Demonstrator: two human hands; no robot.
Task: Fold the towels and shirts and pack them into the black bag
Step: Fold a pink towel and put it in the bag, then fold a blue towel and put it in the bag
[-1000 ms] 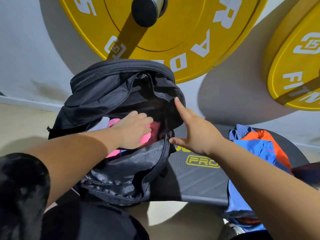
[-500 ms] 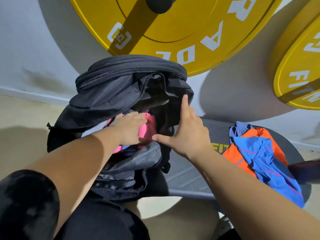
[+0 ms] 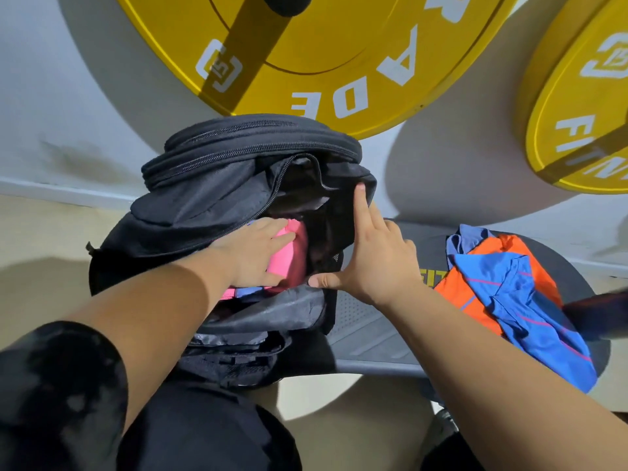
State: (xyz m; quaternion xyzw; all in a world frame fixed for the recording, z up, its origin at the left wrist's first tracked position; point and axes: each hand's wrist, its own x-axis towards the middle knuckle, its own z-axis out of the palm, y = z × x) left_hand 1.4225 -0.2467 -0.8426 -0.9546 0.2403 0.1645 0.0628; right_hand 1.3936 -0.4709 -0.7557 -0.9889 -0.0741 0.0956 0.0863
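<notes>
The backpack (image 3: 217, 198) stands at the left end of the platform (image 3: 370, 328). In its open compartment lies a folded garment (image 3: 289, 256), under the left hand (image 3: 253, 254). The right hand (image 3: 377, 263) touches the opening's right edge. The shirt (image 3: 509, 294) lies on the platform, right of the backpack. Two weight plates (image 3: 339, 45) are behind.

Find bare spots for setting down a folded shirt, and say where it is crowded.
Free: the bench strip between the black bag and the orange-and-blue shirts, nearer than the right hand. Crowded: the bag's mouth, filled by the left hand and pink cloth.
</notes>
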